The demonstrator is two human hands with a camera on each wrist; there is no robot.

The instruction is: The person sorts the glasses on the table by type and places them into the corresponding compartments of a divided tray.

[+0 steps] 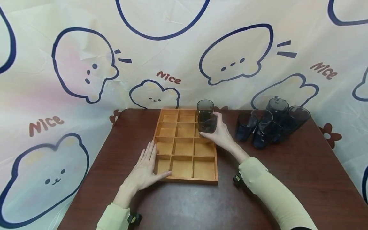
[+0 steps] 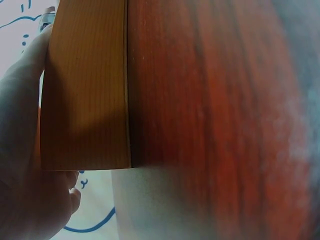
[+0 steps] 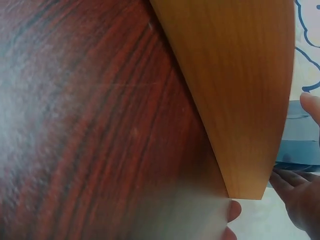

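A wooden divided tray (image 1: 184, 180) lies on the table. Along its left edge rests my left hand (image 1: 143, 174), fingers straight and thumb reaching over the near left corner; the left wrist view shows the tray's side (image 2: 87, 90) beside that hand. My right hand (image 1: 219, 132) grips a dark tinted drinking glass (image 1: 207, 124) over the tray's right column. Right behind it is a second tinted glass (image 1: 205, 105), in the far right corner; whether the two touch I cannot tell. In the right wrist view the glass (image 3: 300, 150) shows partly beyond the tray's side.
Several more dark glasses (image 1: 261, 135) stand close together on the right of the brown table (image 1: 304, 179), some leaning or overlapping in view. A cloth (image 1: 184, 57) with cartoon drawings hangs behind and beside the table.
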